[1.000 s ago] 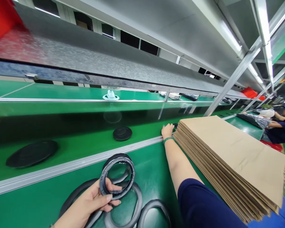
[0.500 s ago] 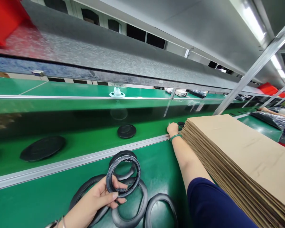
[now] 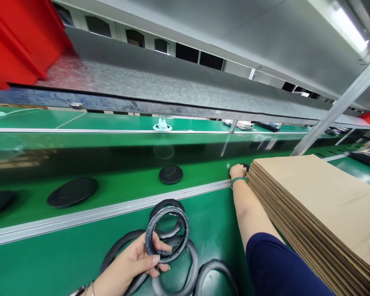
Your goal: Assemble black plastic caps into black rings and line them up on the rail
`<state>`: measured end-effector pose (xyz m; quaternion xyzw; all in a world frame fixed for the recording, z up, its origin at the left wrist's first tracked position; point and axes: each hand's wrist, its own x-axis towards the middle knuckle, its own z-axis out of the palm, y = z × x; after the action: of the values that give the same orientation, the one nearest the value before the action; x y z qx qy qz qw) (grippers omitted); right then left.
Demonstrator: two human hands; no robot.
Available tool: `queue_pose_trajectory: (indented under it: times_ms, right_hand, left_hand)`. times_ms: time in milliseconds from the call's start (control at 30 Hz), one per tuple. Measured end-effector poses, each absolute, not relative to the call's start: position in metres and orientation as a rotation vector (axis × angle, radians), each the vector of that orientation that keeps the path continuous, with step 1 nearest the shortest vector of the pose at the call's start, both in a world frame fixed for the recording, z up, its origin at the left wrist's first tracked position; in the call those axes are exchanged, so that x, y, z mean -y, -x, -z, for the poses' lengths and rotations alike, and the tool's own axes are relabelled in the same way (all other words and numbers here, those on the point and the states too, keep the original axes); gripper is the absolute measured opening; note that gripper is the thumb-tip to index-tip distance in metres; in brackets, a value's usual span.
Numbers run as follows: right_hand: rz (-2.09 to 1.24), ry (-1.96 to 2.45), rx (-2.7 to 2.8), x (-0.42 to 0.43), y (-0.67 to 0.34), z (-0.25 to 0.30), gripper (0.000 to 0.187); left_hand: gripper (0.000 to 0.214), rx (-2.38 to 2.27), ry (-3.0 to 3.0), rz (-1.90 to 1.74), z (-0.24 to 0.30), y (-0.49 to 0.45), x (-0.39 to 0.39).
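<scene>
My left hand grips a black rubber ring, held up above several more black rings lying on the green bench. My right arm stretches far forward; my right hand is closed over a small black part on the conveyor belt, right beside the stack of cardboard sheets. A green band circles that wrist. Most of the small part is hidden by the hand and the cardboard.
Black round discs lie on the green conveyor belt behind a metal rail. A white-and-teal part sits on the far bench. A red bin stands on the shelf above, at left.
The view has shifted left, so everything sits further right in frame. My right hand has curled over the small black part on the belt. The left hand still holds its ring.
</scene>
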<state>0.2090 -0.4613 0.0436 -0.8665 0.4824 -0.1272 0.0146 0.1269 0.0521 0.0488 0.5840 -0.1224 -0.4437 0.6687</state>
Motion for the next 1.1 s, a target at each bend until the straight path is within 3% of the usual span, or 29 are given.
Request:
queue_pose_trajectory:
  times_ms: [133,300,467,633,900,1100]
  right_hand:
    - [0.412,2.733,-1.430,0.443,-0.218,-0.047,0.029]
    - [0.424,2.861,-0.889,0.389,-0.222,-0.046,0.019]
    - [0.419,2.790,-0.281,0.339,-0.212,-0.037,0.029]
    - [0.520,2.684,-0.113,0.346,-0.208,-0.033,0.038]
    - [0.462,2.540,0.022,0.372,-0.211,-0.025,0.017]
    - [0.665,2.363,-0.052,0.325,-0.191,-0.051,0.006]
  left_hand:
    - [0.040,0.267,-1.324,1.000,-0.052,-0.126,-0.052]
    - [0.039,0.285,-1.327,0.995,-0.056,-0.126,-0.050]
    - [0.040,0.309,-1.324,0.971,-0.058,-0.124,-0.048]
    - [0.042,0.321,-1.314,0.962,-0.057,-0.123,-0.049]
    - [0.044,0.222,-1.245,0.922,-0.060,-0.123,-0.048]
    - [0.038,0.243,-1.298,0.857,-0.059,-0.121,-0.047]
